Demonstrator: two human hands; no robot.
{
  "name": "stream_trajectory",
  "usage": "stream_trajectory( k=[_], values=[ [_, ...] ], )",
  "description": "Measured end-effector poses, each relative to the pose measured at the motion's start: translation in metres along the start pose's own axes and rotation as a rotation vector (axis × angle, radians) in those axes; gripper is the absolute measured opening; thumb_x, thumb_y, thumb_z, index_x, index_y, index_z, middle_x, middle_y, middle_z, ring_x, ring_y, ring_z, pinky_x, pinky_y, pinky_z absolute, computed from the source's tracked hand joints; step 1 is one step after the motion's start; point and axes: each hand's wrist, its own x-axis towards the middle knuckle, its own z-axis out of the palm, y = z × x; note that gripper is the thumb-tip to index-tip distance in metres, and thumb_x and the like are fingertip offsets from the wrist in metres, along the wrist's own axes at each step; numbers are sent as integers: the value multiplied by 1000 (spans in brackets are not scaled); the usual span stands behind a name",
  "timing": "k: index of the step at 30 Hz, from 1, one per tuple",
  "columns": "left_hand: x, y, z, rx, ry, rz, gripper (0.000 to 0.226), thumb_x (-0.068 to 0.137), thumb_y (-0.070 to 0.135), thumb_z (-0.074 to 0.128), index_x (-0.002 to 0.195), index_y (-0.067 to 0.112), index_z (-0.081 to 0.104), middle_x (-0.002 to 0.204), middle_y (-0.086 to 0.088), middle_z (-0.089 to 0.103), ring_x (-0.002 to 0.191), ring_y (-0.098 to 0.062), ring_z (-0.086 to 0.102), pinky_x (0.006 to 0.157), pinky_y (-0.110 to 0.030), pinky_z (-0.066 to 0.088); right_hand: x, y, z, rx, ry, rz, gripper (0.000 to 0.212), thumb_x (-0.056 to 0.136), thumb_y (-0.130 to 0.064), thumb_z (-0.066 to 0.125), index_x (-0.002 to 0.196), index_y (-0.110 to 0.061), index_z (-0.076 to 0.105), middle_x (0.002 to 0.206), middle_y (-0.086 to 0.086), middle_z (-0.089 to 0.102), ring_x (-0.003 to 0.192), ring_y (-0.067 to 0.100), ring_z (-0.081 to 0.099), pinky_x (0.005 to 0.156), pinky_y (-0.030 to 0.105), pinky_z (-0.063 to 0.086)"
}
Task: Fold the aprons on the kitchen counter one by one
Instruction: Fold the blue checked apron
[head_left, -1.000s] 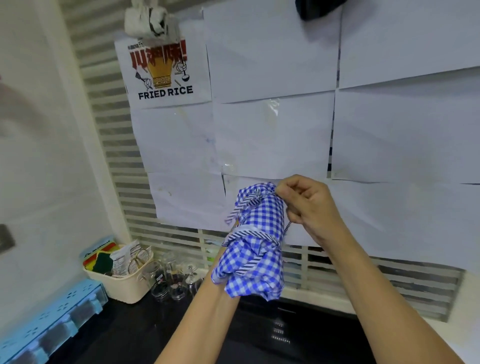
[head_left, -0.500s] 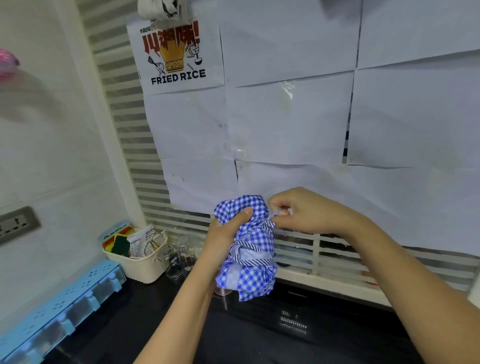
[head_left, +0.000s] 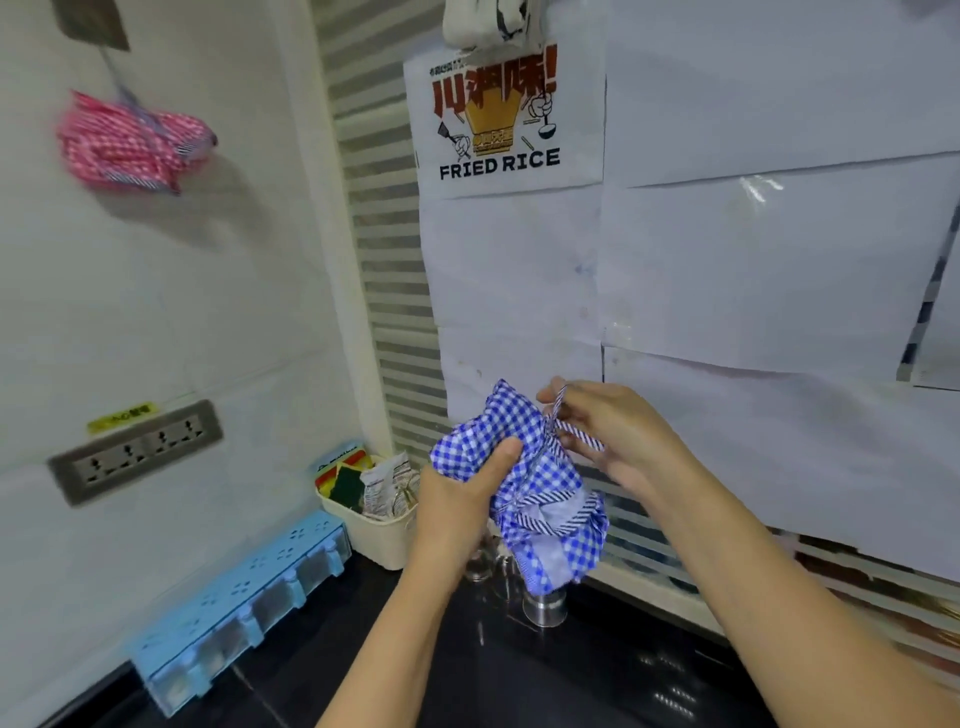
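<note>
Before the paper-covered wall (head_left: 753, 270) and above the dark surface (head_left: 363, 654), a rolled blue-checked apron (head_left: 545, 499) is held in the air. The left hand (head_left: 457, 512) grips the bundle's side, thumb pressed across the cloth, while the right hand (head_left: 618, 441) pinches the striped tie (head_left: 584, 435) near its top.

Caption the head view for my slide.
Left hand grips the bundled blue gingham apron; right hand pinches its striped tie.
</note>
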Motion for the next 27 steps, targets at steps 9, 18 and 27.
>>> stream_trajectory(
  k=[9, 18, 27],
  values=[
    [61, 47, -129, 98, 301, 255, 31, 78, 12, 76, 107, 12, 66, 95, 7, 73, 87, -6, 68, 72, -16, 53, 44, -35, 171, 337, -179, -243, 24, 76, -7, 72, 92, -6, 54, 92, 19, 73, 88, 28, 71, 78, 37, 59],
    [123, 105, -251, 188, 523, 419, 31, 78, 20, 77, 103, 27, 60, 91, 10, 70, 83, -1, 65, 73, -26, 52, 62, -43, 335, 116, -170, -620, 20, 80, -6, 73, 99, -13, 75, 97, -7, 74, 93, 4, 69, 80, 19, 54],
    [177, 157, -289, -79, 249, 384, 73, 70, 44, 70, 135, 40, 36, 121, 22, 57, 109, 2, 60, 86, -19, 52, 118, -98, 404, -6, -84, -844, 12, 85, -14, 70, 82, -25, 75, 83, -9, 74, 81, 8, 69, 76, 26, 54]
  ],
)
